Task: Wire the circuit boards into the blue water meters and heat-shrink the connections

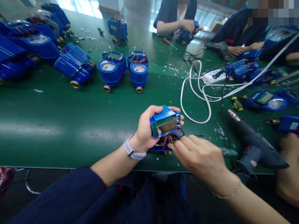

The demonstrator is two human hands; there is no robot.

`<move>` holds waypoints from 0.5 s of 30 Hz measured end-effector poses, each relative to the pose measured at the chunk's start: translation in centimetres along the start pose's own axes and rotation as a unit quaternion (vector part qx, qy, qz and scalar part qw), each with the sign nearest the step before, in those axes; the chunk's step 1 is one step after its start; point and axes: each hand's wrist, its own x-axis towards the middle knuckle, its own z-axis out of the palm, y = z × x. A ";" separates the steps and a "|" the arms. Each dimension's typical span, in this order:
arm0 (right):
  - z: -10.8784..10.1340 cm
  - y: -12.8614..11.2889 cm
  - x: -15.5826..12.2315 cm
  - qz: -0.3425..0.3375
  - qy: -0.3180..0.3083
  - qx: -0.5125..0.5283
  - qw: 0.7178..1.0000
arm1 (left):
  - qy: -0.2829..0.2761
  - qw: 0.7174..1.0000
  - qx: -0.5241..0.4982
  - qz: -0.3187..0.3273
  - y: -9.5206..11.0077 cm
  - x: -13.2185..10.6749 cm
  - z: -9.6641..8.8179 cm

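Blue, likely light housing [165, 112], best gripped by its sides, fills my curled left hand [145, 127] at the table's [70, 157] near edge; my right hand [198, 154] pinches delicate-looking wires [166, 142].

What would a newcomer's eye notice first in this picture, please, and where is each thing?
Probably first the open blue housing near the front edge, its display showing, held in the left hand while the right hand's fingertips are at its coloured wires. Next might be the large dark heat gun lying to the right, and the two blue meters standing side by side beyond the hands, slightly left.
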 end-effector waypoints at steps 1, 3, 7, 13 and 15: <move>-0.7 0.8 -0.2 0.018 0.008 -0.001 1.000 | -0.001 1.000 0.014 0.011 0.3 0.0 0.0; -1.9 2.8 -0.9 0.063 0.018 0.017 0.998 | 0.000 0.999 0.028 0.043 0.5 0.0 -0.1; -0.5 6.0 -2.3 0.208 -0.042 -0.020 0.977 | -0.011 0.995 0.043 0.086 0.0 -0.2 -0.5; 6.0 6.3 -2.1 0.302 -0.224 0.001 0.926 | -0.004 0.989 0.084 0.118 -1.1 -0.6 -0.5; 7.3 6.2 -1.7 0.301 -0.228 0.021 0.926 | 0.012 0.989 0.087 0.123 -1.3 -0.7 -0.5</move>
